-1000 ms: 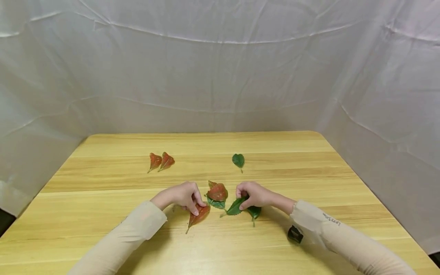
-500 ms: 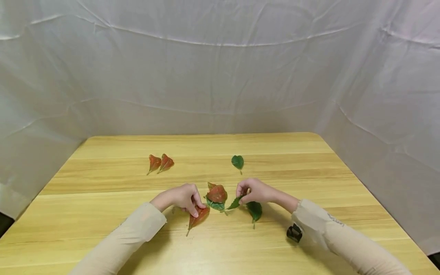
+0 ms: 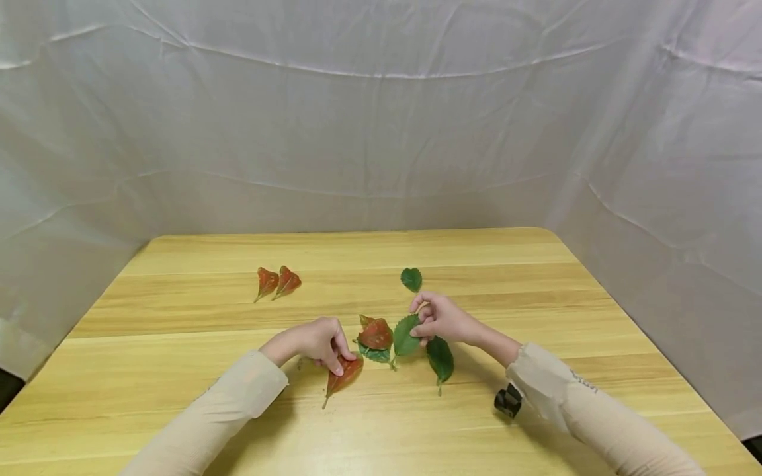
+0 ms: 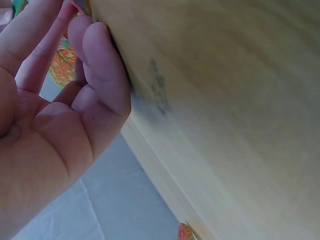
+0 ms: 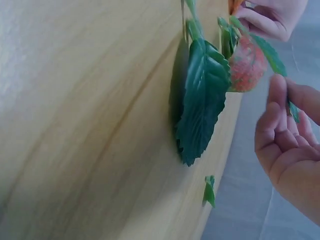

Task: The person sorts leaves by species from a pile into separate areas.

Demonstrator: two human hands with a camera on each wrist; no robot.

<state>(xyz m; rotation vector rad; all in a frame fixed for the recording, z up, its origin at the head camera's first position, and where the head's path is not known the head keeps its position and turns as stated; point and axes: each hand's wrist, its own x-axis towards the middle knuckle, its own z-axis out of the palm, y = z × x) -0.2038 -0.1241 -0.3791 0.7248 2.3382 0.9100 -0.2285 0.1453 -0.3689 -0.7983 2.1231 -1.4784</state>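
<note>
With thumb and forefinger, my left hand pinches a red leaf low over the table, its stem pointing toward me. My right hand pinches the edge of a green leaf between thumb and finger, above the tabletop. The right wrist view shows that leaf reaching from my fingertips toward the pile. Between the hands, a red leaf lies over a green leaf. Another dark green leaf lies just below my right hand; its serrated edge shows in the right wrist view.
Two red leaves lie side by side at the back left of the wooden table. One small green leaf lies behind my right hand. A small black object is by the right sleeve. Pale cloth hangs behind the table.
My right hand has lifted slightly and moved back, turning the pinched green leaf from lying sideways to upright, its stem now toward me. My left hand stays on the red leaf.
</note>
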